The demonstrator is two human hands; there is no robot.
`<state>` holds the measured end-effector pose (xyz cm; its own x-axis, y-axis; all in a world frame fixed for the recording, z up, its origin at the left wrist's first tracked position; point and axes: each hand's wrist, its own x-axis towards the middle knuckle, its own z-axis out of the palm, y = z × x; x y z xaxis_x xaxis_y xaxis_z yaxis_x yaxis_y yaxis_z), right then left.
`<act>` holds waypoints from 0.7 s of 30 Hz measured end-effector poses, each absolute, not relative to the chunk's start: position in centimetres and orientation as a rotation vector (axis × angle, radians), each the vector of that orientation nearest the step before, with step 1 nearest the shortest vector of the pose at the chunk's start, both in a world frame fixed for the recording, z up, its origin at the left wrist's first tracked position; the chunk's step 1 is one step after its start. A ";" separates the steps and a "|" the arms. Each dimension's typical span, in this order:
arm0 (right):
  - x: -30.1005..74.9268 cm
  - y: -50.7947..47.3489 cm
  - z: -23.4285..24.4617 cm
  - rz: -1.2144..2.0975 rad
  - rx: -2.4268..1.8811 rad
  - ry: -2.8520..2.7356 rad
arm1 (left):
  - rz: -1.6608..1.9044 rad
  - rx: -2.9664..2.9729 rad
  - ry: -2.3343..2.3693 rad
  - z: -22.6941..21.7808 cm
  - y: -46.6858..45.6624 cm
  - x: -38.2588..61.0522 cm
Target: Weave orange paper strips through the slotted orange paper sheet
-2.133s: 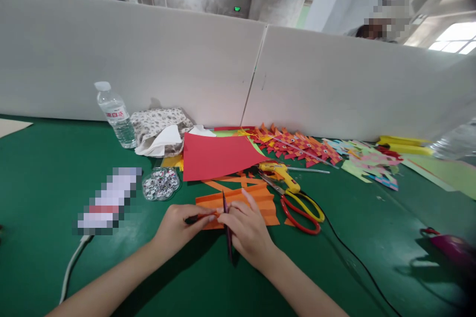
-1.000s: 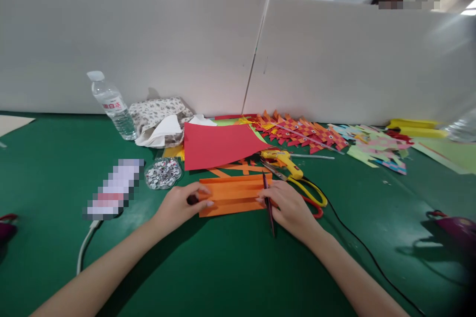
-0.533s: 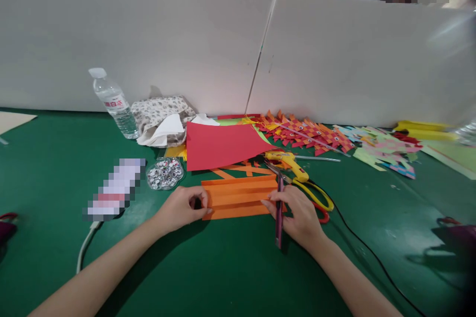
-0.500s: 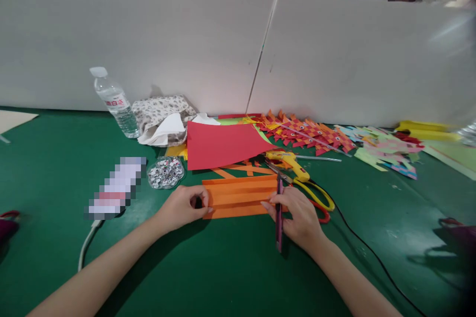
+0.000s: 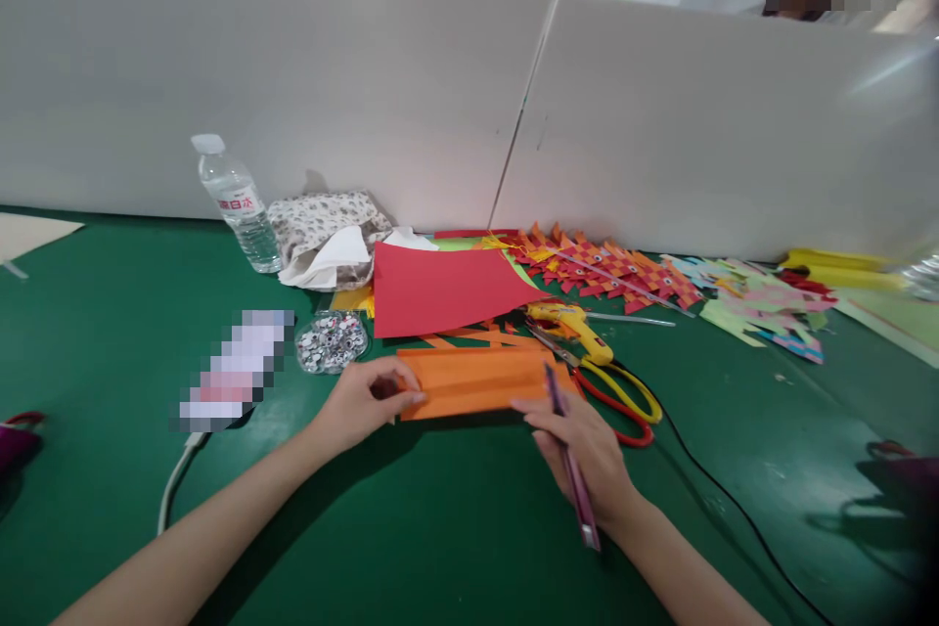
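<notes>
A creased sheet of orange paper (image 5: pixel 469 381) lies before me, folded lengthwise. My left hand (image 5: pixel 374 401) pinches its left end between thumb and fingers. My right hand (image 5: pixel 579 440) is by the sheet's lower right corner, its fingertips at the edge. A slim purple utility knife (image 5: pixel 578 494) is held in that hand, slanting from upper left to lower right. Behind the right hand lie scissors (image 5: pixel 620 401) with yellow and red handles, next to a yellow glue gun (image 5: pixel 576 328).
Red paper (image 5: pixel 447 289) and orange strips lie behind the sheet. A bag of googly eyes (image 5: pixel 332 342), a phone (image 5: pixel 239 367) on a cable and a water bottle (image 5: pixel 239 205) stand left. Woven paper fish (image 5: pixel 608 264) and pastel pieces (image 5: pixel 763 298) lie along the white partition (image 5: pixel 293 68).
The orange paper's near flap has been folded up, so the sheet looks narrower. My right hand has moved slightly right and down, and the knife has tilted from upright to slanted.
</notes>
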<state>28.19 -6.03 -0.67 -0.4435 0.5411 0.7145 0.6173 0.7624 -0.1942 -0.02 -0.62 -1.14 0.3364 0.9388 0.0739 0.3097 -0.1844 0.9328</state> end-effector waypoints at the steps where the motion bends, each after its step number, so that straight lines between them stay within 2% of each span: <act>1: 28.3 -6.0 -0.8 -0.129 -0.900 -2.026 | 0.992 1.608 1.162 -1.0 -0.5 -0.2; 5: 28.2 -5.8 -1.2 0.007 -1.155 -1.924 | 1.442 1.335 1.285 -0.3 0.3 -1.0; 10: 26.9 -5.2 -0.9 0.416 -1.281 -2.072 | 1.595 1.212 1.230 -0.1 0.7 -1.3; 15: 27.1 -4.2 -1.1 0.216 -1.380 -2.126 | 1.561 1.240 1.214 -0.1 0.4 -0.9; 21: 28.6 -4.3 -0.9 0.048 -1.490 -1.832 | 1.385 1.390 1.149 -0.3 -0.2 -0.6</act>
